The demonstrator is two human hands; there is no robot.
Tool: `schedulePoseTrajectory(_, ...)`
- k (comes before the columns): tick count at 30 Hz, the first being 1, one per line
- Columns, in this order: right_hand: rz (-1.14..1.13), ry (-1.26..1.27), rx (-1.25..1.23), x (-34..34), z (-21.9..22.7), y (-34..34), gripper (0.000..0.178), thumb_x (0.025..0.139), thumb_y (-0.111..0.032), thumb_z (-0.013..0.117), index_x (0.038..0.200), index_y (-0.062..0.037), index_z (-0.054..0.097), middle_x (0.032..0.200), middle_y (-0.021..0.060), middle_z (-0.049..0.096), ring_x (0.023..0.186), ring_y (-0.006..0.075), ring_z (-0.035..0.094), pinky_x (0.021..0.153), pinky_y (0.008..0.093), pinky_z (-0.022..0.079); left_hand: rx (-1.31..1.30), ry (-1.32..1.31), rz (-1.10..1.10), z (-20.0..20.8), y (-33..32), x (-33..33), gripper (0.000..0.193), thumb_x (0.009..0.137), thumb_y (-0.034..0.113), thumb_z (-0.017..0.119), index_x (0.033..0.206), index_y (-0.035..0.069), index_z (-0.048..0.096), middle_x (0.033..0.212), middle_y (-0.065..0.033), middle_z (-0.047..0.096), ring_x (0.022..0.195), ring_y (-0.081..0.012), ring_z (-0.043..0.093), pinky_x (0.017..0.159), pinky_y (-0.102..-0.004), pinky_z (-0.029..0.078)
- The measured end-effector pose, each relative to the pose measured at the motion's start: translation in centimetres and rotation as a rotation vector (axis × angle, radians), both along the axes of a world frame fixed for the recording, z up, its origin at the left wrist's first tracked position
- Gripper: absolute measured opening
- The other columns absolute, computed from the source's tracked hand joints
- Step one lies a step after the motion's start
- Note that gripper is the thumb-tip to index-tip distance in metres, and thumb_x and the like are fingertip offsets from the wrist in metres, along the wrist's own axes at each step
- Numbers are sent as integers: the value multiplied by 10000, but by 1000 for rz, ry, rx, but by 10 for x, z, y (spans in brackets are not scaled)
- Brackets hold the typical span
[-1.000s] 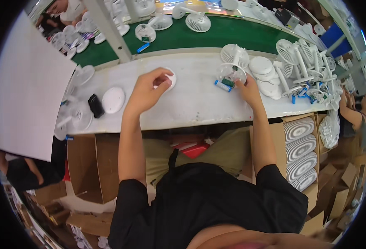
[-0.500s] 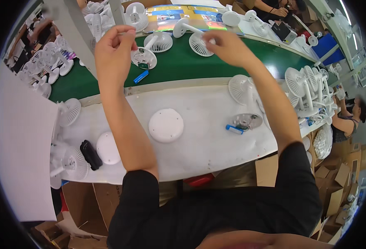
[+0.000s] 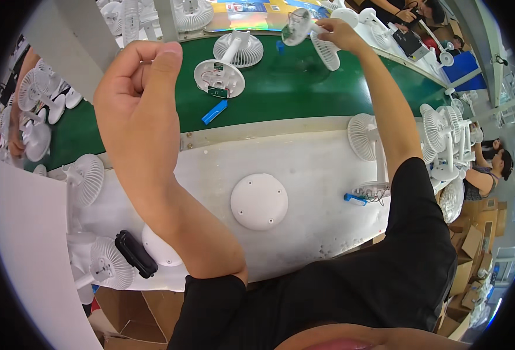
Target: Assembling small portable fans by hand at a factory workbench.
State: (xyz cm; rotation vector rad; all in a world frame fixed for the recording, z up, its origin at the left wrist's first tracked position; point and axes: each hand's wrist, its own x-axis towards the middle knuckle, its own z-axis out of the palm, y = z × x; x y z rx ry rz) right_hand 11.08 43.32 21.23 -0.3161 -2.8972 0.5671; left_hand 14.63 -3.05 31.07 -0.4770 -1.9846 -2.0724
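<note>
A white fan (image 3: 326,52) is at the upper centre-right of the frame, over the green belt (image 3: 304,96), the right hand's (image 3: 344,36) grip clamped on its stem. Left of it, another fan (image 3: 238,49) lies beside a blue cylinder (image 3: 215,112), and the left hand (image 3: 139,111) at upper left curls thumb and fingers together. A round white disc (image 3: 259,202) rests mid-frame on the white surface (image 3: 310,169).

White bench (image 3: 310,169): kinda speckled near the front edge
Bench middle: one white cover (image 3: 259,202), lying flat
Left end: some white fans (image 3: 87,181), plus a black case (image 3: 136,254) beside another cover (image 3: 159,248) by the front edge
Right end: more fans (image 3: 364,137), blue battery (image 3: 355,199) beside one
Green belt (image 3: 292,105) past far edge: fan with open base (image 3: 219,79), another battery (image 3: 215,112)
</note>
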Motion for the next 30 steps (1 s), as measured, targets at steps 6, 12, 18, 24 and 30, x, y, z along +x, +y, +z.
schedulePoseTrajectory(6, 156, 10, -61, 30, 6, 18, 385, 851, -104, 644, 1236, -95, 643, 1076, 58, 689, 900, 190, 617, 826, 310, 502, -35, -11, -83, 1, -1, -2, 114, 868, 145, 630, 850, 44, 678, 588, 72, 396, 561, -39, 309, 523, -198, 225)
schedulePoseTrajectory(12, 191, -73, -6, 36, 8, -29, 397, 876, -130, 625, 1270, -82, 617, 1101, 59, 674, 899, 185, 611, 807, 302, 500, -78, -77, -180, -10, 14, -29, 244, 868, 89, 545, 1090, 57, 641, 721, -2, 589, 667, -88, 519, 608, -208, 378)
schedulePoseTrajectory(18, 232, -80, -25, 26, 18, -102, 418, 911, -205, 610, 1305, -70, 587, 1108, 60, 660, 891, 180, 604, 797, 303, 500, -629, 203, 25, -128, 60, -107, 585, 759, -50, 486, 1343, -13, 485, 1266, -198, 589, 1164, -324, 562, 972, -408, 464)
schedulePoseTrajectory(24, 197, -164, 240, 48, -20, -126, 499, 987, -458, 435, 1294, -101, 599, 1248, 99, 632, 1061, 248, 586, 924, 345, 462, -642, 68, -260, -168, 90, -94, 303, 745, -7, 566, 1031, 23, 662, 973, -167, 686, 842, -326, 621, 737, -390, 503)
schedulePoseTrajectory(30, 23, -337, -715, 42, -53, -110, 434, 939, -377, 559, 1221, -54, 625, 1195, 81, 632, 1034, 231, 566, 899, 333, 452, -456, 98, -591, -194, 121, -80, 238, 743, -35, 563, 950, 24, 667, 829, -82, 678, 688, -216, 571, 643, -317, 479)
